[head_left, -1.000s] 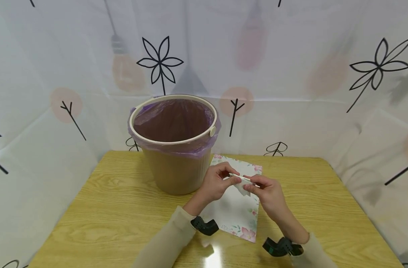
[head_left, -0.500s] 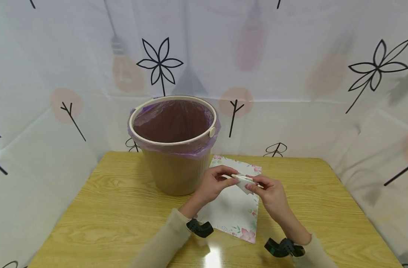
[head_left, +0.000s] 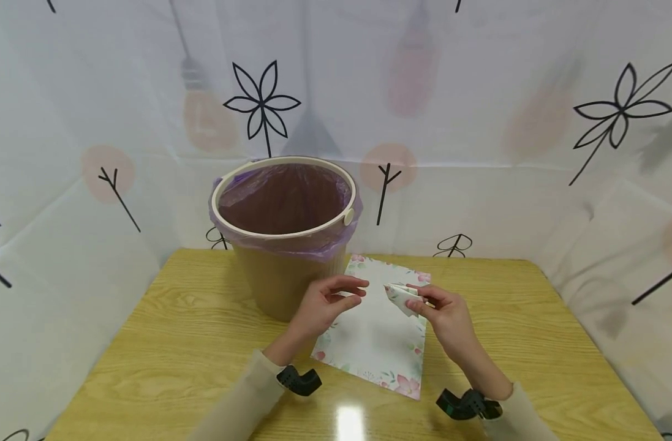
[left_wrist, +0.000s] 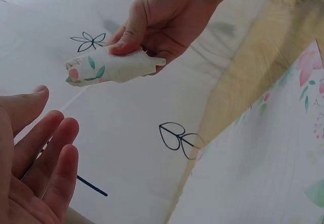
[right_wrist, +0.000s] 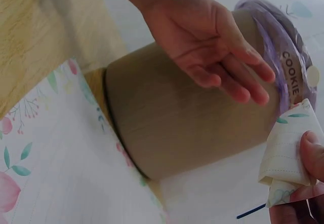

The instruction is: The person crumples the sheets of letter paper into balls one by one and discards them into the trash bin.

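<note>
Nearest, two sleeves (head_left: pixel 242 398) reach over the tabletop (head_left: pixel 165 349), a dark wrist device (head_left: pixel 299 380) at each cuff, presumably turned to watch the fingers. Between the forearms and beyond them, a flower-bordered sheet (head_left: pixel 388 352) lies flat and slightly askew, its printed face up; the hands work above it, so it may serve as a spare or as a surface to work over.

Over its right side, the right hand (head_left: pixel 448 321) pinches a small folded paper (head_left: pixel 399 297) between thumb and fingers. The grip is at the right end, which leaves the pointed left end free, probably for the other hand to reach. The left hand (head_left: pixel 320 306) is apart from it on the left, holding nothing, its fingers loosely bent and the thumb spread.

The folded paper carries a similar floral print; a narrower layer juts from one end, as if tucked inside.

Farther, on the left, a bin (head_left: pixel 291 278) stands upright just beside the sheet. A purple bag (head_left: pixel 319 250) lines it and folds outward under the pale rim (head_left: pixel 258 234), likely to keep it from slipping. The bottom is hidden, so its contents cannot be told. Behind hangs a patterned cloth (head_left: pixel 490 202).
</note>
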Tool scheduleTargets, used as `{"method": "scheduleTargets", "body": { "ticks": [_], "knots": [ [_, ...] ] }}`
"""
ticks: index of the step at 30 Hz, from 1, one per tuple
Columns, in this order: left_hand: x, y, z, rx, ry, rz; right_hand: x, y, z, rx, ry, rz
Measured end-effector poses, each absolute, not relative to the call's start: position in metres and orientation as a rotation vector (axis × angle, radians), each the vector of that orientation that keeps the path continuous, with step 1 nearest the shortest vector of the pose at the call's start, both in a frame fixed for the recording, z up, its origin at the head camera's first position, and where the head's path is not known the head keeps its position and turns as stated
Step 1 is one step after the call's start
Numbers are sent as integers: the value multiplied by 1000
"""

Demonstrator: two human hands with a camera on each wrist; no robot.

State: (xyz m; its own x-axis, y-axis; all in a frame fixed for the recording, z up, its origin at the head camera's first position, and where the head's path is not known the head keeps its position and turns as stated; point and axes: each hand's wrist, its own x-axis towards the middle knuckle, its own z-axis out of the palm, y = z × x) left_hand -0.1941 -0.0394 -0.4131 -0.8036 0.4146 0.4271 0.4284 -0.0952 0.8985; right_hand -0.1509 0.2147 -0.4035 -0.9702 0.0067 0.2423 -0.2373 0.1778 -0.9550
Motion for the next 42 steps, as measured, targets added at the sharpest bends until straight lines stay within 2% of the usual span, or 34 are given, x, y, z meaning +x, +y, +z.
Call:
{"method": "scheduleTargets", "body": {
  "ticks": [8,19,27,37,42],
  "knots": [
    [-190,-82,-419,-997,-2152,-2041,-153,217,-403,198,-2267,1904],
    [-183,-163,-414,-976,-2274,-1832,-163,219,-402,169,-2279,1895],
    [-187,-210,-381,-708,-2230,-1666,-172,220,-396,192,-2261,1900],
    [-202,-235,-331,-407,-2004,-1423,-177,220,-385,196,-2252,1899],
    [-205,-229,-305,-455,-1855,-1393,-180,221,-379,218,-2225,1923]
  ]
}}
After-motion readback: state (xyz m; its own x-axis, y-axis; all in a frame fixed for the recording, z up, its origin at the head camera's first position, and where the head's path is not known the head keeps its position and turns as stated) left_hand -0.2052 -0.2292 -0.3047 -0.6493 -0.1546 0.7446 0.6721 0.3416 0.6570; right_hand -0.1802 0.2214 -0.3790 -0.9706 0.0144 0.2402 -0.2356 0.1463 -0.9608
